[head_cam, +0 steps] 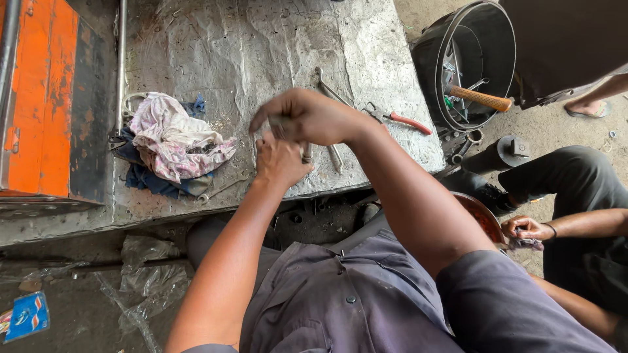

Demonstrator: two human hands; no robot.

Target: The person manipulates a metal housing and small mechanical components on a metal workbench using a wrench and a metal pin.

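Hands are meeting over a dented metal table: right hand is curling shut around a small metal part, left hand is gripping another metal piece just below; crumpled rag is lying nearby.

Right hand over left hand

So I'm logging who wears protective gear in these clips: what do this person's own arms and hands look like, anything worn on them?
Nothing protective shows. The left hand and right hand are bare, with no gloves, rings or watch visible. Both forearms are uncovered up to short sleeves of a grey-purple buttoned work shirt. The right hand is a bit motion-blurred, so fine detail on its fingers cannot be told.
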